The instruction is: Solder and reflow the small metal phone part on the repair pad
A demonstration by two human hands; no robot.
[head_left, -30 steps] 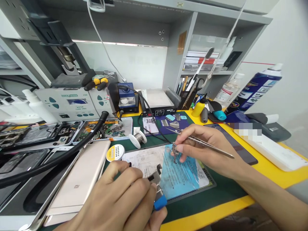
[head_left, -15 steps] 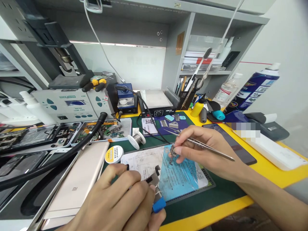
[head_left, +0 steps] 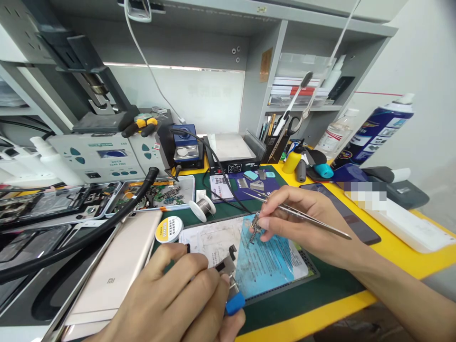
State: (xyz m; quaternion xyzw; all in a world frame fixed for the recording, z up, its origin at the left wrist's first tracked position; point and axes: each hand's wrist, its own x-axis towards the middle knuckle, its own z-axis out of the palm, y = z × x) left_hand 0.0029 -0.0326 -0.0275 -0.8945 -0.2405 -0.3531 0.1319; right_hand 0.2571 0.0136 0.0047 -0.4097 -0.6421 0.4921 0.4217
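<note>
My left hand [head_left: 178, 294] is wrapped round a small metal clamp-like fixture [head_left: 225, 267] with a blue end [head_left: 235, 303]; much of it is hidden by my fingers. My right hand [head_left: 302, 221] pinches a small phone circuit board [head_left: 255, 229] between thumb and fingertip. Across the same hand lies a pair of steel tweezers [head_left: 320, 224], tips pointing left. Beneath both hands is a mat with a stained white and blue sheet [head_left: 267, 266]. The board is apart from the fixture, above the blue half of the sheet.
A pink-gold phone back [head_left: 110, 280] lies left of my left hand, with a black hose [head_left: 89, 232] crossing over it. Behind the sheet are a solder wire spool [head_left: 203, 206], a round yellow-white tin [head_left: 169, 229] and a tray of boards [head_left: 185, 187]. A dark phone screen [head_left: 363, 225] lies at right.
Hardly anything differs. The tweezers' rear end has shifted slightly to the right; both hands hold the same things in nearly the same place.
</note>
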